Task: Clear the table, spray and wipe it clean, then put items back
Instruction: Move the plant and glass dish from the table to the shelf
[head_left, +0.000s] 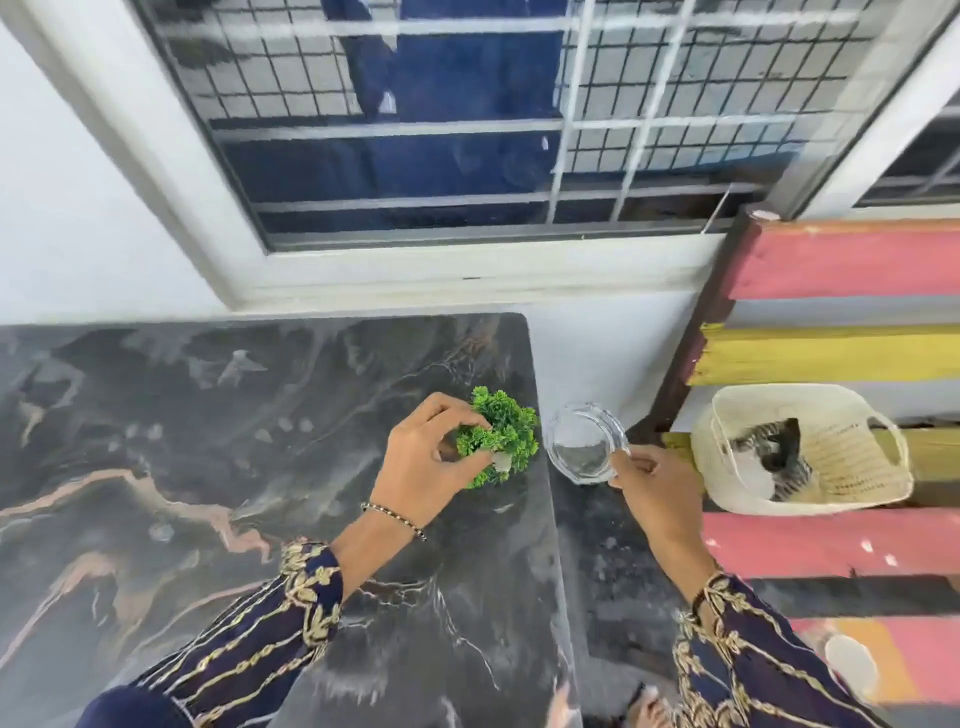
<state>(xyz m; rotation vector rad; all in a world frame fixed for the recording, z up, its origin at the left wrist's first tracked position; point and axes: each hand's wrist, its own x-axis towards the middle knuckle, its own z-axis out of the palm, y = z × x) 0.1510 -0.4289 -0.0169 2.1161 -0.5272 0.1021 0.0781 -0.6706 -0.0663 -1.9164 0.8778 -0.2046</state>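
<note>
A dark marble table (218, 447) fills the left and middle of the head view. Near its right edge stands a small green artificial plant (511, 428), and my left hand (426, 462) grips it from the left side with fingers closed on the foliage. Just past the table's right edge, my right hand (652, 480) pinches the rim of a clear glass dish (584, 441) and holds it in the air beside the plant. The plant's pot is mostly hidden under the leaves.
A bench of red and yellow slats (852, 353) stands to the right. On it sits a white woven basket (737, 488) with a striped cloth inside. A barred window (467, 130) and a white wall lie behind the table. Dark floor shows between table and bench.
</note>
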